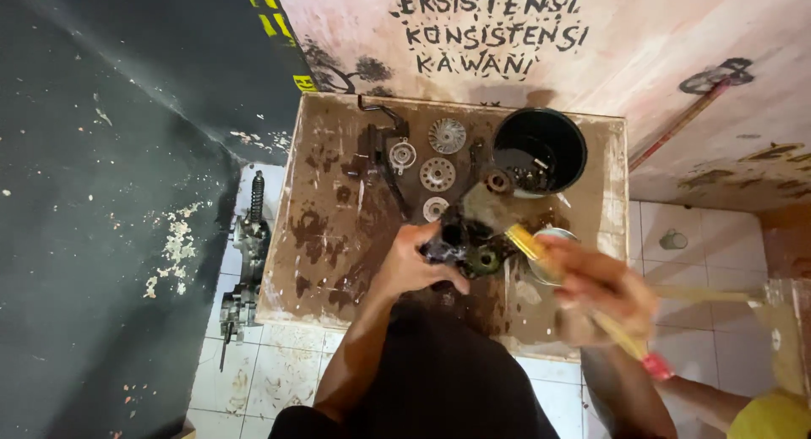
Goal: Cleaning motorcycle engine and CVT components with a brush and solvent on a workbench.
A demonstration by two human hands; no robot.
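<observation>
Right hand (601, 287) grips a yellow brush (583, 297); left hand (414, 266) clasps a black engine part (463, 243); painted lettering (490, 32) above.

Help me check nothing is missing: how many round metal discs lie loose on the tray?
4: finned disc at the back, small one left, holed one in the middle, pale one nearest. Hands or bucket may hide more.
</observation>
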